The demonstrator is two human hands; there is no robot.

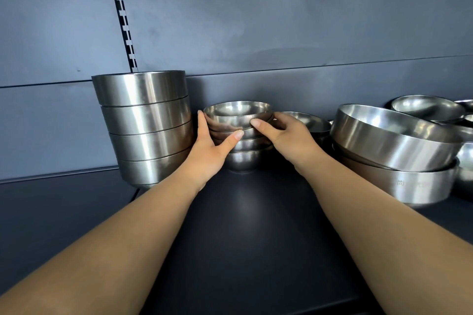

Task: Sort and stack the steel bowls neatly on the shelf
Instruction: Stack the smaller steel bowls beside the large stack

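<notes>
Steel gleams everywhere on this dark blue-grey metal shelf, and my landmark is the short stack of small round steel bowls standing near the back panel, roughly in the middle of the view. My left hand is curled against that stack's left flank, thumb pressed on the front wall a couple of bowls down, fingertips reaching to the top bowl's rim. My right hand grasps the same stack from its right side, thumb laid across the front of the top bowl, the other fingers wrapped behind where I cannot see them. Both hands are closed around it, and its lowest bowl rests on the shelf.

Just left of the small stack, almost touching my left hand, rises a taller tower of straight-walled brushed steel bowls, nested upright and leaning slightly. Directly behind my right hand sits another small shiny steel bowl. Further right of the small stack, well apart from it, two wide steel bowls lie one inside the other, the upper one tilted. Beyond those, toward the right edge, more loose shiny steel bowls cluster, partly cut off. Behind the small stack runs the grey-blue back panel, with a slotted black upright strip above the tall tower.
</notes>
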